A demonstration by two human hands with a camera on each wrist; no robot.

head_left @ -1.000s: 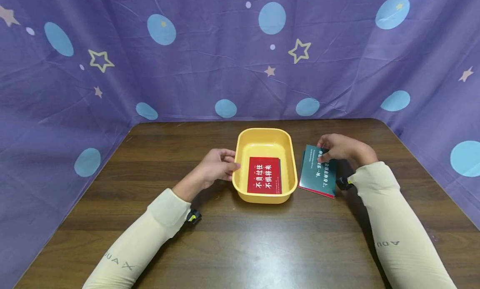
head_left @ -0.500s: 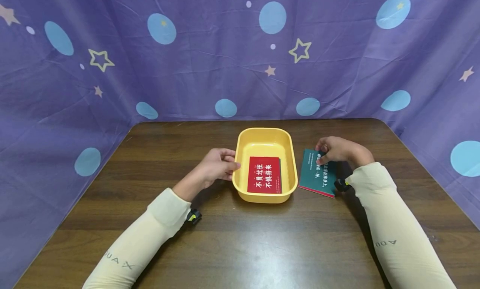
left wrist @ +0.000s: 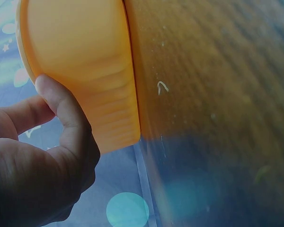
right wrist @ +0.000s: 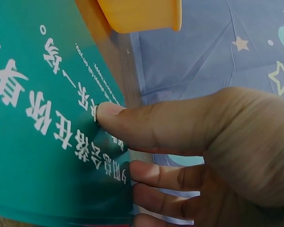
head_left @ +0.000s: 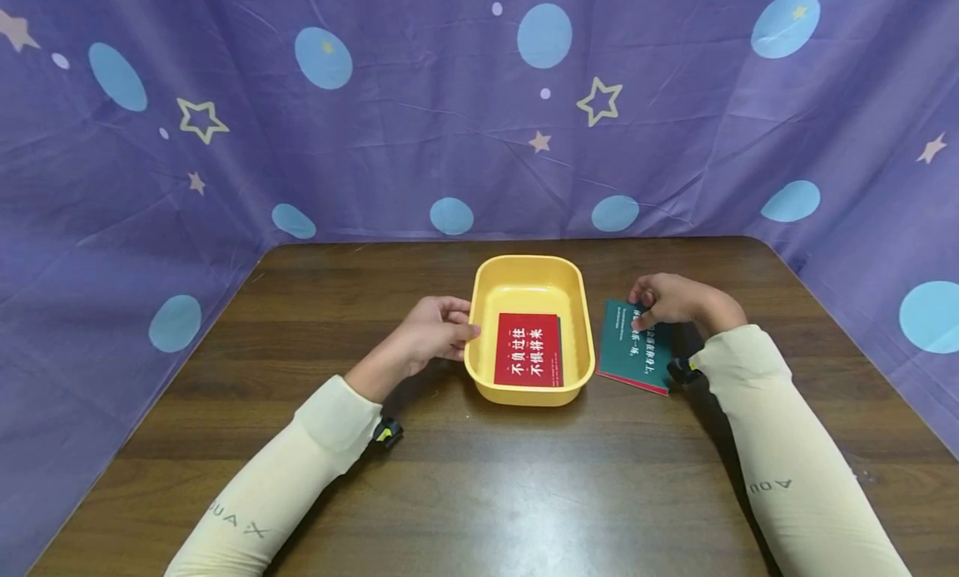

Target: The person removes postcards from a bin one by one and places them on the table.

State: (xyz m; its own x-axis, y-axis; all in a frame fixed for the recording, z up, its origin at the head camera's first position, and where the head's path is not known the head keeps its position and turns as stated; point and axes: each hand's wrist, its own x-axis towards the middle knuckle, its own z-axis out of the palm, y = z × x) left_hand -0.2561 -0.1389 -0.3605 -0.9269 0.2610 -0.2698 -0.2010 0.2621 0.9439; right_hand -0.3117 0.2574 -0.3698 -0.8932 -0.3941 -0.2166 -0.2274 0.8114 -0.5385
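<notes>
A yellow plastic basin (head_left: 530,397) stands at the middle of the table. Inside it lies a red booklet (head_left: 528,350) with white writing, over a green one whose edge shows at the right. My left hand (head_left: 434,331) pinches the basin's left rim; the left wrist view shows fingertips at the edge of the basin wall (left wrist: 99,66). To the right of the basin is a green booklet (head_left: 628,344) with white writing, a red edge showing beneath it. My right hand (head_left: 678,298) holds its far edge, thumb on the cover (right wrist: 42,156) and the other fingers at the edge.
The wooden table (head_left: 464,494) extends in front of both arms and to each side. A purple curtain (head_left: 419,144) with stars and blue dots hangs behind and along both sides. Dark wrist cameras sit at both cuffs.
My right hand has lowered the far edge of the green booklet slightly toward the table, moving a little nearer to me. The left hand and the basin have stayed in place.
</notes>
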